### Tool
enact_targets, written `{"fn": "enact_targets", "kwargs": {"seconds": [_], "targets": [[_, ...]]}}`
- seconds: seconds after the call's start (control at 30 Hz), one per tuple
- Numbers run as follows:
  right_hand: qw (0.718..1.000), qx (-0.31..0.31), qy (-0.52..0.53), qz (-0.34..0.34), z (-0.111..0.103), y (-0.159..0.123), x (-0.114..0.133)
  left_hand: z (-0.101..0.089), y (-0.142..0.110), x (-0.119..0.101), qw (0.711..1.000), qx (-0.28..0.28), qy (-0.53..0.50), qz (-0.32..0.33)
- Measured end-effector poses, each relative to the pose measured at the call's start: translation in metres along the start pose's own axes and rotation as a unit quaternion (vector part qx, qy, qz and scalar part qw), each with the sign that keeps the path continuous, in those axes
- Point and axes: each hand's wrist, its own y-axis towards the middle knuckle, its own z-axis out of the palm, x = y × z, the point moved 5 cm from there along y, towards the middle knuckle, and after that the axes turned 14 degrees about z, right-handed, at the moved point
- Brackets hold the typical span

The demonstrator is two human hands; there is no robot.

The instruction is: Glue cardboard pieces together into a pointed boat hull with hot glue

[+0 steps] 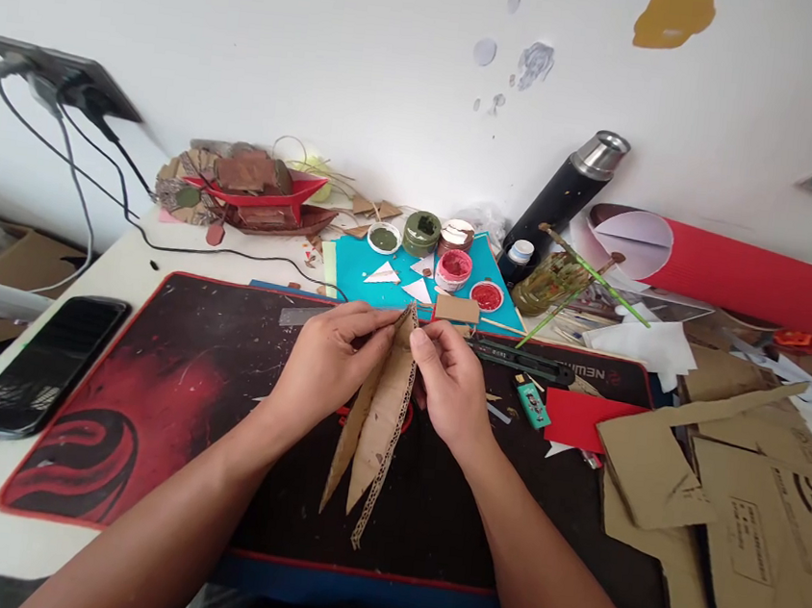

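Note:
Between my hands, over the dark desk mat [206, 476], is a boat-shaped piece made of long pointed cardboard strips [380, 417]. Its far tip is pinched, while the near ends spread apart toward me. My left hand [332, 354] closes on the strips at the left of that tip. On the other side, my right hand [449, 371] grips the right strip, its thumb lying along the corrugated edge. A black utility knife [523, 360] lies just beyond my right hand. Near it are a teal lighter [532, 402] and a piece of red card [593, 420].
Open paint pots [422, 235] stand on a turquoise sheet [359, 265] at the back. A jar with brushes [549, 282] and a black thermos [567, 190] are behind right. Cut cardboard [748, 562] piles up at right. A phone [43, 367] and a red model boat [258, 194] sit left.

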Motion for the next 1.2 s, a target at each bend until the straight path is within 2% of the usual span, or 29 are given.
{"fn": "enact_targets", "kwargs": {"seconds": [0.27, 0.5, 0.83, 1.2], "targets": [[1.0, 0.0, 0.0, 0.006, 0.0003, -0.0009, -0.0017, 0.0014, 0.0012, 0.0009, 1.0, 0.011, -0.01, -0.011], [1.0, -0.009, -0.005, 0.016, -0.0031, -0.0015, -0.0013, 0.0018, 0.0001, 0.0, 0.999, -0.01, -0.034, -0.02], [0.999, 0.0, 0.023, 0.049, -0.0016, -0.0038, 0.0007, 0.0005, -0.0011, -0.004, 0.998, -0.025, -0.057, 0.001], [1.0, -0.014, 0.004, 0.028, -0.0033, -0.0007, -0.0028, 0.0, 0.0006, -0.0046, 0.997, -0.021, -0.071, 0.006]]}}
